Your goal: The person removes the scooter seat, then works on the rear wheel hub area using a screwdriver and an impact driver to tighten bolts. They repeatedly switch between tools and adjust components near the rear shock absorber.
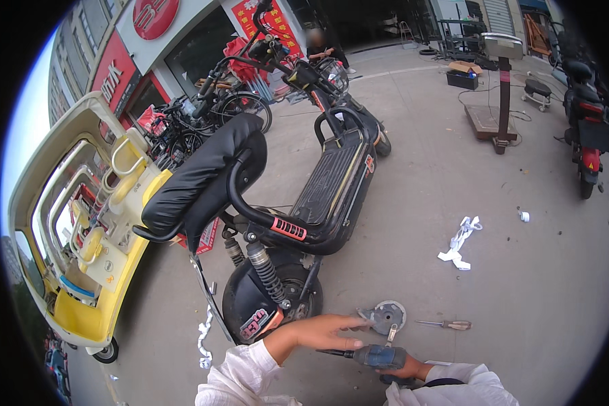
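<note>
The right hand (410, 367) has its grip wrapped around a power driver (379, 356), just behind the scooter (287, 229); the left hand's (321, 332) grip is wide, fingers outstretched near a round metal part (390, 315) on the ground (413, 257). The driver looks rigid and weighty, best held by its handle; the metal part, probably hard and dense, by its rim.

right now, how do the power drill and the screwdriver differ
The power drill is held in the right hand; the screwdriver lies on the ground. The power drill is thick and blue-grey, whereas the screwdriver is slim with a brownish handle. Both point their tips toward the left.
</note>
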`<state>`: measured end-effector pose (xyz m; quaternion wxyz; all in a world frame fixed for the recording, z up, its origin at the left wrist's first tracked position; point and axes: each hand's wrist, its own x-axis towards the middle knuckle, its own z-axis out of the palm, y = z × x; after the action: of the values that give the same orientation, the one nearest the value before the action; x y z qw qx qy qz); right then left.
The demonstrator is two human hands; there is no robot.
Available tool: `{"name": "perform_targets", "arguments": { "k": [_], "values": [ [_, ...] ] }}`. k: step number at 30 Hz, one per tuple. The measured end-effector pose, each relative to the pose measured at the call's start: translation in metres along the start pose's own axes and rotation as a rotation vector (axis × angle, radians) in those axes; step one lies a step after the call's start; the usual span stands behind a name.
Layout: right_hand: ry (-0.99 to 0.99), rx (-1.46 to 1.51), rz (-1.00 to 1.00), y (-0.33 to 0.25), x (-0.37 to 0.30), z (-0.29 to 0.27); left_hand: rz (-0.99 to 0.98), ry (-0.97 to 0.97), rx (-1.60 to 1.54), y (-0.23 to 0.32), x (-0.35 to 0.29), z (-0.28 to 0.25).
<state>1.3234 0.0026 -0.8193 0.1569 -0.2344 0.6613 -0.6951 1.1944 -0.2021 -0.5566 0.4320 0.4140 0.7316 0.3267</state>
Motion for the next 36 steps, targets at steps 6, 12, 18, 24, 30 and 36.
{"name": "perform_targets", "arguments": {
  "k": [6,12,18,24,30,36],
  "values": [
    [-0.032,-0.027,0.025,0.023,-0.002,-0.003,-0.307,0.058,0.405,-0.060,-0.029,0.039],
    [-0.021,-0.094,-0.038,0.024,0.003,0.002,-0.287,0.100,0.424,-0.109,-0.030,0.090],
    [-0.061,-0.187,-0.083,0.040,-0.001,-0.001,-0.355,0.113,0.377,-0.108,-0.017,0.101],
    [-0.106,-0.043,0.068,0.017,-0.006,0.009,-0.379,0.296,0.379,-0.127,-0.017,0.135],
    [-0.090,-0.123,0.007,-0.001,0.000,-0.001,-0.302,0.444,0.513,-0.123,-0.015,0.130],
    [-0.137,-0.181,0.019,-0.025,-0.007,-0.006,-0.340,0.466,0.408,-0.136,-0.035,0.139]
  ]
}}
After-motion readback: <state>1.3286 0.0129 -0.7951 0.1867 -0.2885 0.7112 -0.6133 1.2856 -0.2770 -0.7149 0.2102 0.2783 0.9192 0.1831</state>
